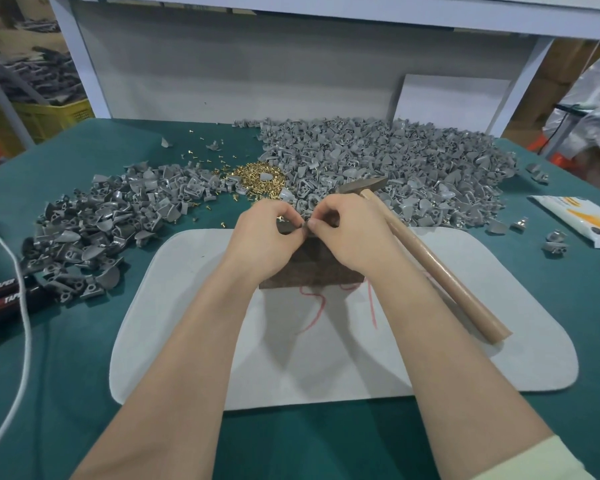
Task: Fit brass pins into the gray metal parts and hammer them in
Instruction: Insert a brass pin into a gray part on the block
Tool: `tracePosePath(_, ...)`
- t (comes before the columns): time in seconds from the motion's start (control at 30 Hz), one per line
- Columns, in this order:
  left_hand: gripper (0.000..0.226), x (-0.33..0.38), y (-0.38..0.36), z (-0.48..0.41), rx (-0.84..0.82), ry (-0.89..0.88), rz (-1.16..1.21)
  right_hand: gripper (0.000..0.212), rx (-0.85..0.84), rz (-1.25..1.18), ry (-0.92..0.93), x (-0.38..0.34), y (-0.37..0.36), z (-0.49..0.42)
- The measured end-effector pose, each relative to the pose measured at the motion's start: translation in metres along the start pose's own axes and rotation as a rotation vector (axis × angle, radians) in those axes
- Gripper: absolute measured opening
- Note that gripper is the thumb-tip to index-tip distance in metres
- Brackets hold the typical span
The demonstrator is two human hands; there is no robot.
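Both hands meet over the far edge of a dark, rough-faced block (312, 268). The left hand (262, 230) and right hand (340, 233), fingers curled, pinch one small gray part (303, 227) between their fingertips; whether a pin sits in it cannot be made out. The block stands on a white rounded mat (222, 341) marked with red scribbles, on the green cloth bench (66, 375). Right of the block lies a hammer (440, 271) with a pale wooden handle, its dark metal head on a broad heap of matte gray parts (395, 157). Beyond the block glints a small mound of brass pins (257, 174). Left of the block spreads a second heap of curved, shell-like castings (101, 216).
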State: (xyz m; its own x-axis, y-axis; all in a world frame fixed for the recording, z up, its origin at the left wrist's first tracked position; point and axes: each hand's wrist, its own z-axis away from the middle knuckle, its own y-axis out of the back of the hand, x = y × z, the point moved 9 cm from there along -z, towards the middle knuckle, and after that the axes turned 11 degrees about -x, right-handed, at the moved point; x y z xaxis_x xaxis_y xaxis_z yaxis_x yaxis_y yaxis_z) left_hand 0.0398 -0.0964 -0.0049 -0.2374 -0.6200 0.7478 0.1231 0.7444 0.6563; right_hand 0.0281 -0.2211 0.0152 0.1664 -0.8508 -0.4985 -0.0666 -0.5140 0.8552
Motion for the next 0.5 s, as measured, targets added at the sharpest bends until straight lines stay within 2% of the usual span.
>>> tracePosePath(0.2, 0.011, -0.001, -0.001, 0.001, 0.005, -0.007, 0.021, 0.018, -0.060, -0.136, -0.004, 0.005, 0.007, 0.002)
tracePosePath(0.27, 0.014, -0.002, -0.001, 0.001, 0.004, -0.003, 0.024, 0.024, 0.126, -0.132, -0.066, 0.017, 0.039, 0.007)
tracePosePath(0.33, 0.013, -0.002, -0.002, 0.000, 0.003, -0.006, 0.021, 0.026, 0.342, -0.080, -0.217, 0.045, 0.075, 0.023)
tracePosePath(0.37, 0.012, -0.002, -0.002, 0.000, 0.002, -0.009, 0.018, 0.029, 0.342, -0.026, -0.326, 0.062, 0.082, 0.030)
tracePosePath(0.43, 0.012, 0.000, -0.003, -0.001, 0.001, -0.013, 0.009, 0.039, 0.091, 0.058, -0.558, 0.093, 0.068, 0.037)
tracePosePath(0.5, 0.012, 0.002, -0.003, 0.000, 0.009, -0.020, 0.003, 0.036, -0.172, 0.049, -0.656, 0.106, 0.039, 0.040)
